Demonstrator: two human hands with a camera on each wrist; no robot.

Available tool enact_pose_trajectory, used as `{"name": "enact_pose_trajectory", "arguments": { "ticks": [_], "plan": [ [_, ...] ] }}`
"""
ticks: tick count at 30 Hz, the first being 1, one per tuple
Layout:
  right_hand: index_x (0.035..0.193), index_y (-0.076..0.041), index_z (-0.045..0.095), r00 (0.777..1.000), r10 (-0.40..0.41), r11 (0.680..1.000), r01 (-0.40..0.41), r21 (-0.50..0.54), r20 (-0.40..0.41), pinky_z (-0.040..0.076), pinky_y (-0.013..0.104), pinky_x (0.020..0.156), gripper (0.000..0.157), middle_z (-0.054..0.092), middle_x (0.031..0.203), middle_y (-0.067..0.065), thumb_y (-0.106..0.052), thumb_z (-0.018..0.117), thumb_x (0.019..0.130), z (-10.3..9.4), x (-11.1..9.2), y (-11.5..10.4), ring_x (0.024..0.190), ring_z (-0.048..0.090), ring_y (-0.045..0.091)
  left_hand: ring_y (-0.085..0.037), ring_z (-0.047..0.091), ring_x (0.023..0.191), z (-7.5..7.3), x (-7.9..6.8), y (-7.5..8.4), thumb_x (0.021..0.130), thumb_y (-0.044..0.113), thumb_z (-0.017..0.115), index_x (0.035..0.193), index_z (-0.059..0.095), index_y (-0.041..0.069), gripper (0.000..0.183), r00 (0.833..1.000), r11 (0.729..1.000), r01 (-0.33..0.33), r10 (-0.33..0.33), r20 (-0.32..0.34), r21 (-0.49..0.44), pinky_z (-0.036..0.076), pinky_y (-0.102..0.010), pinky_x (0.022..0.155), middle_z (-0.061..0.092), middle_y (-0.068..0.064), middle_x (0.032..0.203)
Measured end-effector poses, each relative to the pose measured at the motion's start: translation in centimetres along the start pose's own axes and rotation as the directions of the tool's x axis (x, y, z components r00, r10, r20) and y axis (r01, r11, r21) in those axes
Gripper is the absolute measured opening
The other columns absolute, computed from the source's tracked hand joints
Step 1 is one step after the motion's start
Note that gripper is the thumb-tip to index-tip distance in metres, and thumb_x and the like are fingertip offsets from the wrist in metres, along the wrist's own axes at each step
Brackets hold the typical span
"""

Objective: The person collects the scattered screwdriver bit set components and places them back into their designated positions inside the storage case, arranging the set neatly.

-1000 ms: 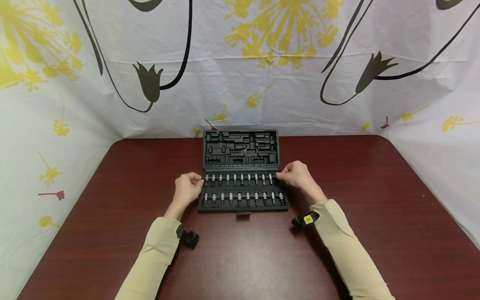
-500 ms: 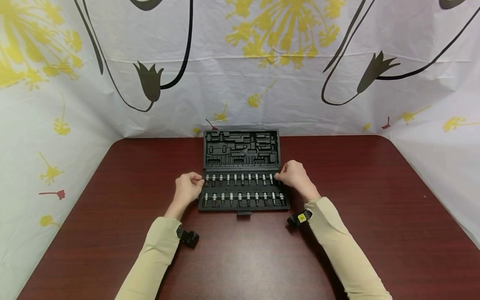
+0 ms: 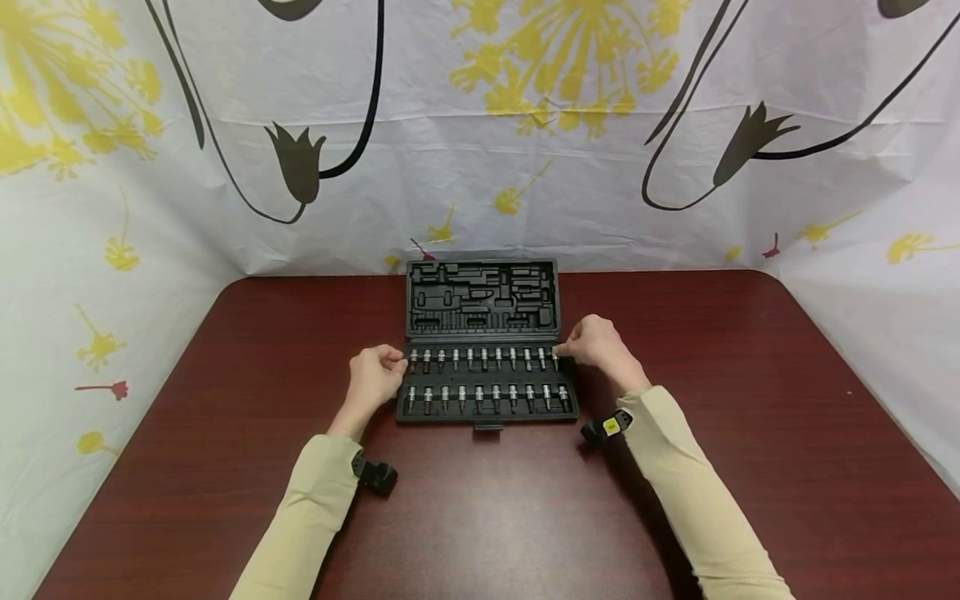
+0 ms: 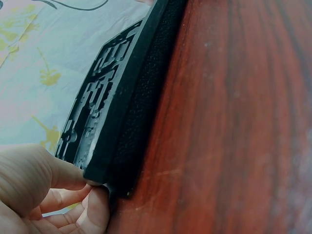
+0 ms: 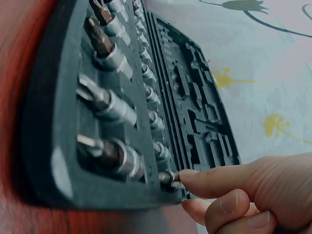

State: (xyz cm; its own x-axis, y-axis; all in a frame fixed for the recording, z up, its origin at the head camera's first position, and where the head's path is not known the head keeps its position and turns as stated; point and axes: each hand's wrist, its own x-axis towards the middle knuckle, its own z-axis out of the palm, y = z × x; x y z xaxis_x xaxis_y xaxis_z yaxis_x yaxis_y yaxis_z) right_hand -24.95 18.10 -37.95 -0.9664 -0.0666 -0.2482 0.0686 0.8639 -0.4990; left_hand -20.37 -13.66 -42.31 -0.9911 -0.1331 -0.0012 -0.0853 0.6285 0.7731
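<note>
A black bit socket case (image 3: pixel 487 375) lies with its lid up on the table, two rows of silver bit sockets in its slots. At its left edge my left hand (image 3: pixel 375 372) holds the case between thumb and finger; the left wrist view shows these fingertips (image 4: pixel 97 209) at the case corner. My right hand (image 3: pixel 600 343) is over the right end of the back row. In the right wrist view, one outstretched finger (image 5: pixel 219 179) touches the end bit socket (image 5: pixel 170 179), which lies in its slot, while other fingers are bent below it.
The moulded lid (image 3: pixel 483 297) stands raised at the back of the case, near the patterned cloth (image 3: pixel 600 225). A latch (image 3: pixel 488 427) sticks out from the front edge. Dark red wooden table (image 3: pixel 487 517) extends on both sides and in front.
My right hand has shifted slightly up and right, its finger now reaching out, and the end bit socket of the back row has come into sight. The left hand stays put.
</note>
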Motion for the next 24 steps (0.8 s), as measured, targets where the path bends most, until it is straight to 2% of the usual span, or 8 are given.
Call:
{"name": "enact_pose_trajectory", "arguments": {
  "ticks": [4,7,10,13,17,20,22,24],
  "plan": [
    [0.062,-0.004,0.064,0.997,0.05,0.998,-0.052,0.022,0.054,0.038,0.026,0.048,0.031,0.05,0.048,0.0,-0.027,0.074,0.08,-0.4,0.6,0.2,0.051,0.047,0.013,-0.023,0.062,0.063,-0.1,0.0,0.1,0.089,0.007,0.061,0.097,0.067,-0.003,0.015,1.0,1.0,0.002,-0.002,0.004,0.001,0.052,-0.03,0.051,0.065,-0.018,0.085],
    [0.056,-0.008,0.057,0.987,0.095,0.995,-0.099,0.027,0.127,0.032,0.025,0.044,0.036,0.044,0.047,0.0,-0.027,0.075,0.08,-0.7,1.3,-0.2,0.044,0.037,0.011,-0.022,0.062,0.061,-0.3,-0.1,0.2,0.089,0.007,0.061,0.098,0.067,-0.003,0.015,1.0,1.0,0.0,0.0,0.001,0.001,0.052,-0.03,0.051,0.065,-0.018,0.085],
    [0.05,-0.011,0.051,0.974,0.119,0.993,-0.118,-0.019,0.193,0.027,0.025,0.043,0.042,0.039,0.046,-0.001,-0.028,0.074,0.081,-1.1,2.1,-0.7,0.041,0.028,0.01,-0.022,0.061,0.061,-0.4,-0.2,0.1,0.089,0.007,0.061,0.097,0.066,-0.003,0.015,1.0,1.0,-0.005,0.005,-0.005,0.006,0.052,-0.031,0.051,0.065,-0.018,0.084],
    [0.051,-0.011,0.048,0.953,0.137,0.99,-0.128,-0.051,0.269,0.023,0.024,0.044,0.043,0.037,0.047,-0.002,-0.026,0.07,0.084,-1.3,2.6,-1.1,0.043,0.025,0.01,-0.023,0.061,0.063,-0.4,-0.2,0.0,0.089,0.007,0.061,0.097,0.066,-0.003,0.015,1.0,1.0,-0.014,0.014,-0.009,0.016,0.052,-0.031,0.052,0.064,-0.017,0.083],
    [0.054,-0.01,0.047,0.922,0.145,0.989,-0.143,-0.033,0.36,0.016,0.024,0.047,0.039,0.032,0.049,-0.003,-0.021,0.065,0.088,-1.3,3.0,-1.2,0.046,0.019,0.011,-0.024,0.061,0.064,-0.1,-0.1,-0.2,0.089,0.008,0.061,0.097,0.066,-0.004,0.015,1.0,1.0,-0.013,0.014,-0.004,0.026,0.052,-0.032,0.053,0.064,-0.017,0.083],
    [0.053,-0.01,0.047,0.911,0.136,0.99,-0.142,-0.013,0.39,0.014,0.024,0.048,0.039,0.03,0.048,-0.003,-0.018,0.065,0.087,-1.3,3.3,-1.0,0.047,0.016,0.011,-0.024,0.061,0.063,0.0,-0.2,-0.2,0.089,0.007,0.061,0.097,0.066,-0.004,0.015,1.0,1.0,-0.009,0.009,-0.004,0.028,0.052,-0.032,0.053,0.064,-0.017,0.083],
    [0.051,-0.011,0.044,0.908,0.143,0.988,-0.151,-0.011,0.395,0.018,0.023,0.046,0.041,0.03,0.048,-0.004,-0.019,0.065,0.087,-1.3,3.5,-0.8,0.046,0.016,0.01,-0.024,0.062,0.062,0.1,-0.2,-0.2,0.088,0.007,0.061,0.096,0.066,-0.004,0.014,1.0,1.0,-0.012,0.012,-0.008,0.024,0.052,-0.032,0.052,0.064,-0.018,0.083],
    [0.051,-0.012,0.044,0.912,0.152,0.986,-0.166,0.004,0.381,0.02,0.025,0.046,0.042,0.031,0.048,-0.003,-0.019,0.067,0.085,-1.3,3.6,-0.6,0.046,0.017,0.011,-0.025,0.062,0.063,0.1,-0.2,-0.2,0.088,0.006,0.061,0.096,0.067,-0.004,0.014,1.0,1.0,-0.021,0.022,-0.012,0.022,0.052,-0.032,0.052,0.065,-0.018,0.083]
  ]
}}
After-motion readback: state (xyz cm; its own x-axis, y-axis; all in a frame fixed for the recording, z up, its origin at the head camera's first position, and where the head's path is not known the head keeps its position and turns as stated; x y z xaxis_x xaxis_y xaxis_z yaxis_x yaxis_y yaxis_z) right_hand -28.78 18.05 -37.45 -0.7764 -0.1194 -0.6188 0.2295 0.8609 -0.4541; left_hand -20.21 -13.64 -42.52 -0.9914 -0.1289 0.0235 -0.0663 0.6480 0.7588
